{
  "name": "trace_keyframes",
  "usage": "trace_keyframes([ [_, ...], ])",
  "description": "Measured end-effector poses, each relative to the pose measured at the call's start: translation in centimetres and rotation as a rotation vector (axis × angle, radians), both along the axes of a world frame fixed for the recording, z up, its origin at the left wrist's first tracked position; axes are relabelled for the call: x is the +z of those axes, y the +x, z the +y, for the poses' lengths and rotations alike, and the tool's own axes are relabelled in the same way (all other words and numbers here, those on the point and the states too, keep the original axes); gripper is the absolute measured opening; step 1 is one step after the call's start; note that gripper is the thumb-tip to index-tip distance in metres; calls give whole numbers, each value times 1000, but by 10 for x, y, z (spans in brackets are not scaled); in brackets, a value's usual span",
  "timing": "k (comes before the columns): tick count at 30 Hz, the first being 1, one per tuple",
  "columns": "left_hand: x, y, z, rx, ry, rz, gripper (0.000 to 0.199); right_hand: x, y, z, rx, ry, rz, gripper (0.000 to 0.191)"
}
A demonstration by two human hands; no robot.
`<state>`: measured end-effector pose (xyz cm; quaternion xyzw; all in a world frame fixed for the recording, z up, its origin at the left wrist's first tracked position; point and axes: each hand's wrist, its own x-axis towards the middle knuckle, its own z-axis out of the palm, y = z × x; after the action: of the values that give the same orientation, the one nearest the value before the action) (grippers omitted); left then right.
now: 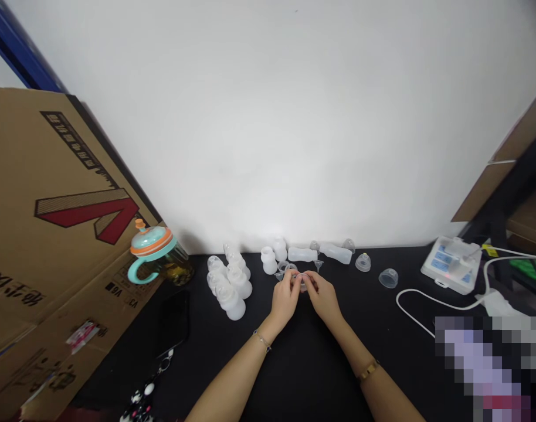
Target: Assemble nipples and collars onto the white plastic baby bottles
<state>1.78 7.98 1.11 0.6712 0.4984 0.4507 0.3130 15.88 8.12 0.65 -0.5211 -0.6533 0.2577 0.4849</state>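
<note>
My left hand [284,300] and my right hand [325,296] meet over the black table, fingertips pinched on opposite sides of a small clear round bottle part [303,283]. The fingers hide much of it, so its exact kind is unclear. Just beyond my left hand lie clear rings [284,266], and a clear nipple [318,265] is behind my right fingers. Two white open bottle bodies [268,261] stand upright near the wall. Two more lie on their sides, one bottle body [302,254] left of the other [336,253]. Clear domed caps [363,262] are to the right.
Several capped white bottles [233,302] stand in a cluster at left. Beyond them are a lidded mug [158,258], a dark phone [173,319] with a beaded strap, and a large carton [52,234]. At right sits a clear-lidded box [451,265] with a white cable [439,303].
</note>
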Motion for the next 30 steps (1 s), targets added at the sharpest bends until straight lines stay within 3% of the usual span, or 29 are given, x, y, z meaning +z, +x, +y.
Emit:
trace_keyframes([
  [30,-1,2,-1,4,14,-18,29,3,-1,-2,18,25,40,32],
])
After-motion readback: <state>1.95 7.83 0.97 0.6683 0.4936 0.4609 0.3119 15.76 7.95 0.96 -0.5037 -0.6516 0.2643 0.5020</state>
